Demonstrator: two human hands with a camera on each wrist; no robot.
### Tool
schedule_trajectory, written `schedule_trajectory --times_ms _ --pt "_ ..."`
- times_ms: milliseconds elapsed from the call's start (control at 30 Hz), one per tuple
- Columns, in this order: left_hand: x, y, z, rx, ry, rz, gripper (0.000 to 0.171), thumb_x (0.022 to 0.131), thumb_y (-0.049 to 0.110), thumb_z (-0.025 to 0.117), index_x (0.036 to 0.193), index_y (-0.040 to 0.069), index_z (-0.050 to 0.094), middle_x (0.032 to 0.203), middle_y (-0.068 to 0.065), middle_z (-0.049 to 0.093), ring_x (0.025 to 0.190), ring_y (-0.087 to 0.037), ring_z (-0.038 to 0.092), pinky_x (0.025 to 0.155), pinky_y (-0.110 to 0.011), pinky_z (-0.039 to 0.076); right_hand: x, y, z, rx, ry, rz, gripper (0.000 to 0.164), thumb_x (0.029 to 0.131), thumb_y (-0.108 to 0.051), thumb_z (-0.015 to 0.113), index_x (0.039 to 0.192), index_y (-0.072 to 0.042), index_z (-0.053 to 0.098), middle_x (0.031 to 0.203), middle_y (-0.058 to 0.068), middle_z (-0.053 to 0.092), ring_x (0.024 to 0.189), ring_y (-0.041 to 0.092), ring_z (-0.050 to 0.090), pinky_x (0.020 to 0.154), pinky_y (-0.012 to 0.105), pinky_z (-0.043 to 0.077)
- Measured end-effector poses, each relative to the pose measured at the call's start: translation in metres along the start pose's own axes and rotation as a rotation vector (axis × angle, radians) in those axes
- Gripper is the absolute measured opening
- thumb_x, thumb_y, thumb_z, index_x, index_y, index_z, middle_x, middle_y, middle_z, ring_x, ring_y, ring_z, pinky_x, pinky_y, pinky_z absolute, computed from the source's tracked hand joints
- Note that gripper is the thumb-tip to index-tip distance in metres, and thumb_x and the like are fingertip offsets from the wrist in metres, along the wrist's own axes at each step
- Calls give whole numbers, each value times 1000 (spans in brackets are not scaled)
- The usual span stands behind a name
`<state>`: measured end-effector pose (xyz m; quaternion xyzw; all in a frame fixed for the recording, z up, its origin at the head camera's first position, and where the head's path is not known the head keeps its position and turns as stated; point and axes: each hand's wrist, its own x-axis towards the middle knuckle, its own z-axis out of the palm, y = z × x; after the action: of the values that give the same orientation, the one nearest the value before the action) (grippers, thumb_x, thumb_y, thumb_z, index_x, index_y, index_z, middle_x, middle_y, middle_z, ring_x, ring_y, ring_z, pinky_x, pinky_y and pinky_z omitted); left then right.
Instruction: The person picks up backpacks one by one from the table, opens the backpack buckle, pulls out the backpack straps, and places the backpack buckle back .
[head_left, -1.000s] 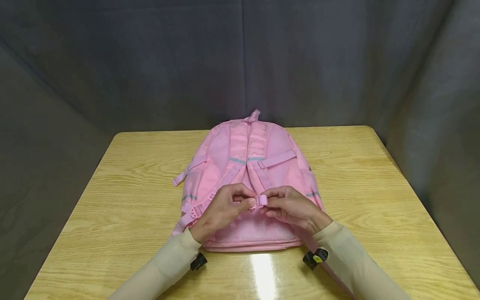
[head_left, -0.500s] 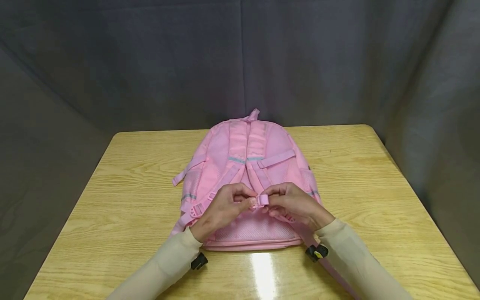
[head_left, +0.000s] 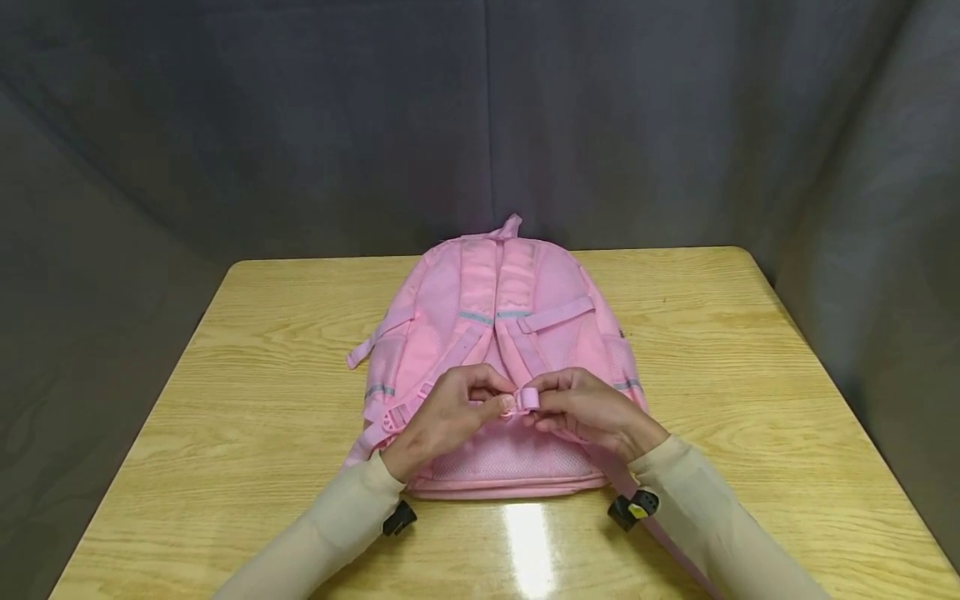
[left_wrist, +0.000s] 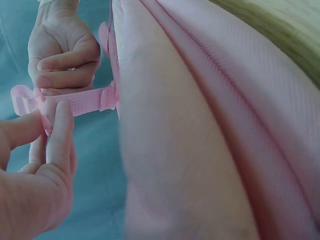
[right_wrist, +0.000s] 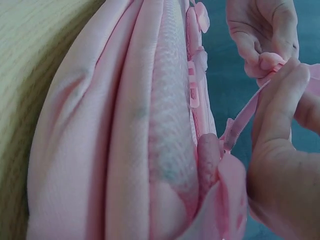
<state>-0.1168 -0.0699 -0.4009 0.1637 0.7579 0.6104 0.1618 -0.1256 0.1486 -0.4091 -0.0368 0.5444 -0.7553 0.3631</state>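
Buckle (left_wrist: 46, 123) is sitting between the fingertips of two hands, and we are watching it over the lower back of the bag (head_left: 495, 342). We are seeing the left hand (head_left: 446, 414) pinching it between thumb and forefinger. Right beside that pinch, the right hand (head_left: 592, 412) is pinching the strap (head_left: 530, 399), whose loop is showing at its fingertips; its remaining fingers are curling underneath. In the left wrist view, we are finding the strap running from those fingertips across to the bag. Where exactly it is entering the buckle, we are not able to tell, since the fingers are covering that spot.

The bag is lying under the fingers with its back facing up, and its handle (head_left: 512, 227) is pointing away, well beyond them. Near the left wrist, behind the fingers, a slider (head_left: 393, 419) is resting on the bag's side. Pale sleeves (head_left: 322, 533) are covering both forearms. Beneath everything, we are seeing a table (head_left: 225, 375) extending past the fingers on both sides, while a curtain (head_left: 375, 125) is hanging well beyond them.
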Motion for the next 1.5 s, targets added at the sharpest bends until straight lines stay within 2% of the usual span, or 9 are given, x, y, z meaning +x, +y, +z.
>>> schedule_trajectory --times_ms 233,333,567,900,1133,1267,1367,1500 --pt "0 1 1 27 8 30 9 92 3 67 100 0 70 89 -11 71 79 -11 66 71 -27 56 0 0 -1 4 -13 3 22 96 6 47 95 -7 66 84 6 71 76 10 70 69 18 58" --pt "0 0 1 26 8 33 10 92 3 67 100 0 70 89 -11 71 78 -11 66 69 -24 54 0 0 -2 -7 -28 -2 21 97 4 49 95 -8 67 83 5 71 74 8 68 68 18 57" --pt "1 -1 0 5 10 19 11 91 0 65 101 -2 69 87 -11 71 77 -10 65 67 -30 55 1 0 0 -68 4 -24 17 97 2 50 100 -8 64 84 4 70 71 7 66 63 16 55" --pt "4 -3 0 -42 18 -7 15 91 -5 61 105 -8 66 89 -18 71 76 -12 65 65 -28 57 2 1 4 -120 75 -62 16 97 2 49 108 -1 60 85 5 67 65 6 62 59 15 54" --pt "1 -2 0 -37 22 -18 16 91 -3 61 105 -7 66 89 -17 71 75 -12 65 57 -22 50 0 1 4 -195 113 -70 19 96 3 50 111 1 61 85 5 68 65 7 62 57 16 52" --pt "1 -3 1 -72 28 -37 15 91 -2 62 105 -7 66 88 -16 72 75 -13 66 61 -24 53 -1 1 4 -283 123 -73 21 95 1 52 114 6 61 90 8 69 71 11 63 60 18 54" --pt "0 -2 2 -80 34 -37 14 91 -1 64 103 -6 67 87 -14 72 75 -13 67 63 -27 54 -4 -2 4 -398 143 -88 24 95 -2 52 115 7 61 90 9 69 74 14 64 61 22 55" --pt "0 1 2 -66 41 -39 13 91 -2 64 103 -4 68 86 -12 72 76 -13 67 63 -27 54 -6 -11 4 -493 184 -101 21 99 -9 49 108 3 64 88 6 66 75 18 66 61 28 56"
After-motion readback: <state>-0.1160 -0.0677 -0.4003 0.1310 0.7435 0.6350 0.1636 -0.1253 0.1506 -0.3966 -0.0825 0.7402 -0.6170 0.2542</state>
